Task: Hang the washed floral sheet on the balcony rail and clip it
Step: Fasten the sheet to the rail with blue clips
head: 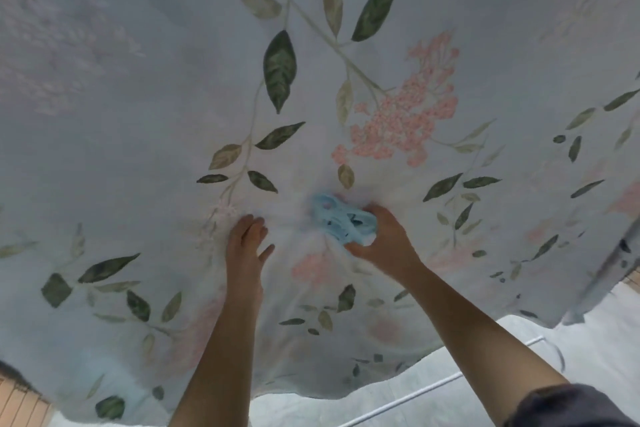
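Pinching a small pale blue plastic clip (341, 220) in the right hand (384, 243), thumb below and curled fingers (375, 210) above, squeezing the rear end, by the look of the grip in order to be opening the mouth for the cloth. Pressing the left hand (246, 243) flat against a thin pale-blue cloth sheet (138, 163) printed with dark green leaves and pink blossom clusters, fingers (250, 222) straight and close together, thumb angling out toward the clip; probably bracing and smoothing the fabric against any sliding during the clipping. Seeing the sheet spreading well beyond both sets of fingertips, ahead and out to either side, and hanging back past the wrists, filling nearly the whole view. Noticing small puckers gathering just ahead of the right fingertips, at the clip's front end, touching the cloth there; not managing to tell through the blur between already biting and only resting. Finding no balcony rail in view; guessing at it lying hidden under the cloth, somewhere about the gather between the two hands' fingertips. Making out, behind the wrists and below the sheet's hem, a pale grey surface (588, 340), a thin white rod (408, 397) slanting across it, a dark sleeve (575, 406) on the right forearm and tan wooden slats (20, 402) far out behind the left fingers. Judging the draping as done and the clipping as under way, calling next for a firm squeeze and a push forward over the gathered fold.
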Tool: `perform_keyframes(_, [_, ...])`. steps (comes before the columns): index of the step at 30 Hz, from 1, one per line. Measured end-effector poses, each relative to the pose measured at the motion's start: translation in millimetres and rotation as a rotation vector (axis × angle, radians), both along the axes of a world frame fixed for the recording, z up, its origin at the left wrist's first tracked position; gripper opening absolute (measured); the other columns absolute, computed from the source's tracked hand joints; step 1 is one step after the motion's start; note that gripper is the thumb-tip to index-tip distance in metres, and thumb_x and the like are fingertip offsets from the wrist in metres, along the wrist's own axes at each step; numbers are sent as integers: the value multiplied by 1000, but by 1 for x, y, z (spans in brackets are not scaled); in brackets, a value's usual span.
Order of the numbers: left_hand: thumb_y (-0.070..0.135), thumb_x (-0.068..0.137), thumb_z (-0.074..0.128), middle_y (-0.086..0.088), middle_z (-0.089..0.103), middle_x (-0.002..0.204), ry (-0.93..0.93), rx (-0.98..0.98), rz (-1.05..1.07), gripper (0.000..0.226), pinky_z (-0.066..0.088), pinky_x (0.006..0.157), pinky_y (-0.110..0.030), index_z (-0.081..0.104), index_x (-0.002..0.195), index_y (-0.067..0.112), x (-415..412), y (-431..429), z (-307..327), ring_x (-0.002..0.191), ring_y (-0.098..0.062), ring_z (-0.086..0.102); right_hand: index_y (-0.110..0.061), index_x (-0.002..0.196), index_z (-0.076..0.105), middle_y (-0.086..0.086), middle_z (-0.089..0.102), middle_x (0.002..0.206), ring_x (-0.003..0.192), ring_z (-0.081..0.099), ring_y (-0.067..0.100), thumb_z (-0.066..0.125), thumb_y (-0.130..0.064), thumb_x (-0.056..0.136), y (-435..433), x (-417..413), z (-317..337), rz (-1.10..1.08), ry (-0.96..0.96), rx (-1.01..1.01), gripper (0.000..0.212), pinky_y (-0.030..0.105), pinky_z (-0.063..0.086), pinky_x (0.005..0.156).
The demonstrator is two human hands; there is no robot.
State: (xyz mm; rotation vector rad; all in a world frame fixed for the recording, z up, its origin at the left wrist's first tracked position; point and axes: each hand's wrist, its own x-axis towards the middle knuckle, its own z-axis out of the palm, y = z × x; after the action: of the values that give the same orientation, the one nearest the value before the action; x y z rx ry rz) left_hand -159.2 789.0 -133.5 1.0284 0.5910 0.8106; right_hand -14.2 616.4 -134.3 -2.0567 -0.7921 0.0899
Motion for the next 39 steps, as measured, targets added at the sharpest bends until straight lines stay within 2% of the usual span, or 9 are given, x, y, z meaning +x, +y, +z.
perform_keyframes(3, [13,96,50,-3,53,124,9,-48,115,32,46,93,-40,46,127,14,3,10,-1,110,-19,54,-7,108,52,6,56,102,82,58,18,81,-40,61,-22,35,-28,-360,-24,-131,64,22,48,68])
perform_keyframes(8, [9,96,47,-6,61,109,21,-49,65,16,44,93,-42,55,108,14,28,-15,-1,107,-23,56,-11,110,55,-2,52,100,86,53,9,78,-45,64,-17,29,-29,-11,-78,-114,61,1,37,68])
perform_keyframes(12, [8,95,50,-9,59,118,25,-76,106,21,45,93,-43,54,115,12,47,-40,-2,107,-23,56,-7,119,51,3,51,107,95,48,11,82,-26,67,-27,49,-13,-64,-261,33,64,19,40,82])
perform_keyframes(17, [10,95,49,-9,56,120,3,-71,209,20,45,95,-45,52,115,13,60,-75,-2,105,-25,56,-6,113,53,12,58,104,92,58,24,78,-45,64,-108,118,-32,-415,-120,-130,68,37,54,77])
perform_keyframes(23, [7,95,48,-5,60,106,8,-78,187,21,47,88,-40,53,113,13,104,-146,2,107,-24,55,-9,126,46,-3,45,112,102,44,7,80,-30,70,-125,122,-12,151,-221,-19,68,16,35,87])
perform_keyframes(26, [7,94,49,-6,61,111,19,-53,191,25,47,85,-36,54,118,13,116,-163,6,109,-23,56,-7,122,49,4,49,111,100,48,12,79,-33,69,-146,162,-5,-1,-209,38,66,21,40,82])
perform_keyframes(30, [10,96,47,-7,52,130,69,28,223,35,41,100,-42,47,131,13,125,-169,11,118,-21,51,-3,98,56,16,59,93,79,57,24,70,-47,59,-188,207,-12,-393,-64,66,60,26,42,62])
perform_keyframes(33, [5,95,45,-2,46,130,153,127,263,46,37,101,-36,37,140,15,141,-173,9,116,-18,47,-4,87,60,11,60,82,73,53,10,80,-26,60,-190,194,-16,-202,-181,127,40,19,38,62])
perform_keyframes(39, [15,90,59,-9,-3,158,461,542,356,76,21,107,-27,12,150,20,178,-175,6,145,-22,4,-7,121,50,1,49,111,99,46,8,81,-29,69,-170,191,-6,19,-277,98,64,2,34,81])
